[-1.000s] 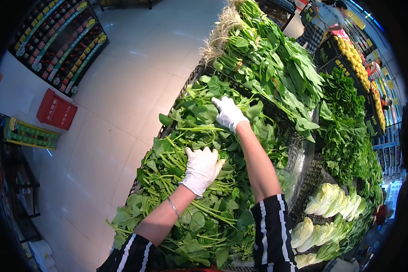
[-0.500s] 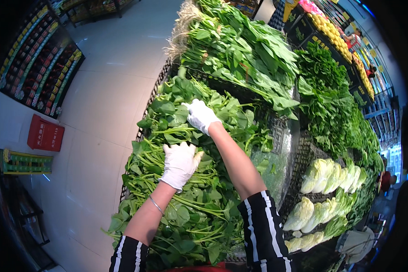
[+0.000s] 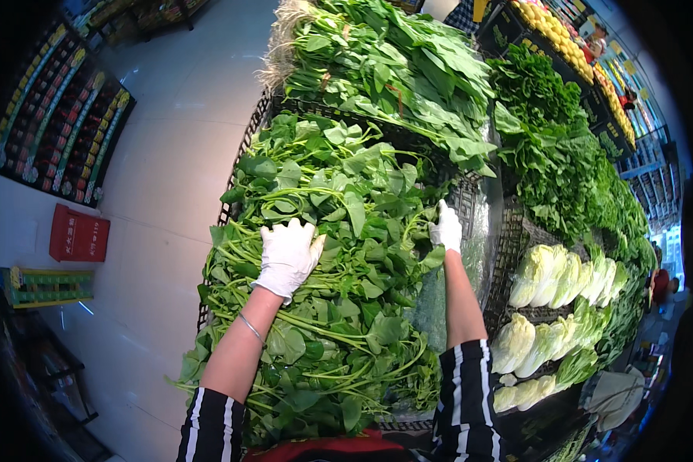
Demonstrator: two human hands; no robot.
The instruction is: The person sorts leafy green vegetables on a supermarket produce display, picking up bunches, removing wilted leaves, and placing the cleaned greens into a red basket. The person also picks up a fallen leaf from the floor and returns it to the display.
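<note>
While the left hand (image 3: 287, 258) touches greens (image 3: 346, 300), a red box (image 3: 79, 233) bears writing (image 3: 69, 236).

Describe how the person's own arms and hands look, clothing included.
The left hand and right hand wear thin white gloves reaching the wrists. A slim silvery bangle circles the left forearm. The sleeves are black with white lengthwise stripes, stopping short of the gloves.

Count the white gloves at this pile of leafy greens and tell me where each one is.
2: one on the left hand, lying over the leafy greens; one on the right hand, at their right edge. More could be hidden underneath.
</note>
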